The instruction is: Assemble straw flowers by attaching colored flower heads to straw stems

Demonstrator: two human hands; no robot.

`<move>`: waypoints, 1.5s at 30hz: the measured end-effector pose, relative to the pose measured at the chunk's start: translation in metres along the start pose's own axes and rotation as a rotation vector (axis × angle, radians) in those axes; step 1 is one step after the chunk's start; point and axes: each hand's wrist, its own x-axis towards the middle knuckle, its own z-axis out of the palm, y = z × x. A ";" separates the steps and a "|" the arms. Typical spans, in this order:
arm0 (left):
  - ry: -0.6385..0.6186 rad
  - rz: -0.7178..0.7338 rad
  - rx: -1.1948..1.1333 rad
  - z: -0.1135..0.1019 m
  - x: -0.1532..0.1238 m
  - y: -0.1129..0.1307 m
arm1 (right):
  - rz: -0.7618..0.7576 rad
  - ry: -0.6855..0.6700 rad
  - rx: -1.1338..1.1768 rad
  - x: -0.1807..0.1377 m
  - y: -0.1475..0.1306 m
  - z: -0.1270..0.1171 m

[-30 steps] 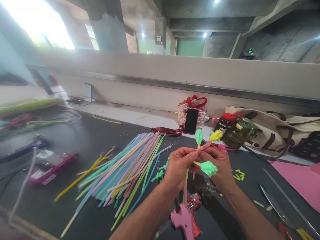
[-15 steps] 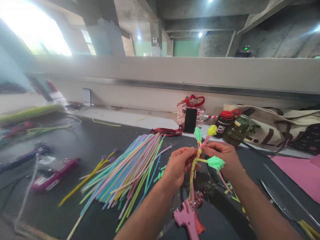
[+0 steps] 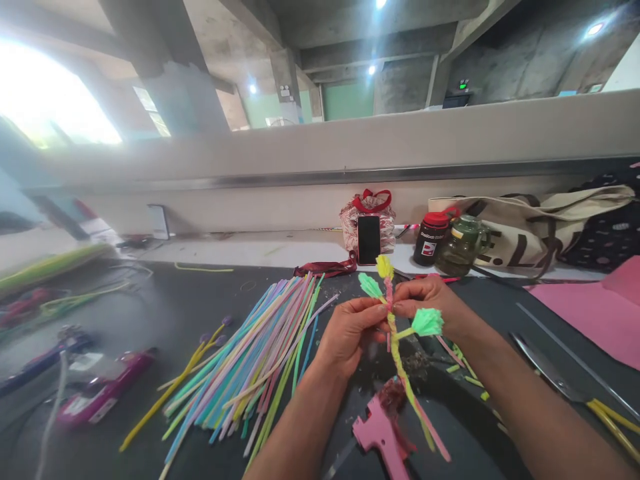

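My left hand pinches the upper stem of a pipe-cleaner flower. The twisted yellow and pink stem carries one yellow bud at the top and two mint-green buds on side branches. Close against the same spot, my right hand has its thumb and fingers closed on the pink upper stem. The stem's two loose ends hang down to the lower right, past a pink glue gun lying on the dark table. A big bundle of pastel pipe cleaners lies left of my hands.
A yellow stem with purple buds and a magenta tool lie left. Scissors and pink sheets are at right. Behind stand a phone, a black bottle, a green jug and a canvas bag.
The flower has turned in my hands; its lower stem now swings out to the lower right, and the upper green bud leans left. My view has tilted and shifted slightly right.
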 end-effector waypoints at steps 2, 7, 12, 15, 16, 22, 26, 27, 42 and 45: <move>0.020 0.000 -0.016 0.000 0.001 -0.002 | -0.040 0.035 -0.055 0.000 -0.001 0.000; 0.007 0.002 -0.005 -0.004 0.006 -0.007 | -0.156 0.091 -0.187 -0.002 -0.002 0.002; 0.027 0.022 0.038 -0.003 0.005 -0.009 | -0.156 0.086 -0.257 -0.003 -0.003 0.001; 0.063 0.055 0.031 0.000 0.004 -0.010 | -0.103 0.064 -0.224 -0.003 -0.003 -0.001; 0.075 0.061 0.026 0.000 0.004 -0.011 | -0.079 0.057 -0.207 -0.003 -0.002 -0.002; -0.004 -0.042 0.013 0.000 0.004 -0.011 | -0.046 0.030 -0.174 -0.001 0.002 -0.005; -0.020 -0.078 0.058 0.000 0.004 -0.011 | -0.044 -0.014 -0.186 -0.002 0.002 -0.009; -0.007 -0.069 0.071 0.000 0.004 -0.012 | -0.040 -0.041 -0.194 -0.002 0.001 -0.010; 0.220 0.198 0.219 -0.002 0.009 -0.014 | -0.304 -0.134 -1.336 0.002 -0.066 0.003; 0.249 0.269 0.291 -0.003 0.011 -0.017 | -0.282 -0.176 -1.492 0.003 -0.071 0.012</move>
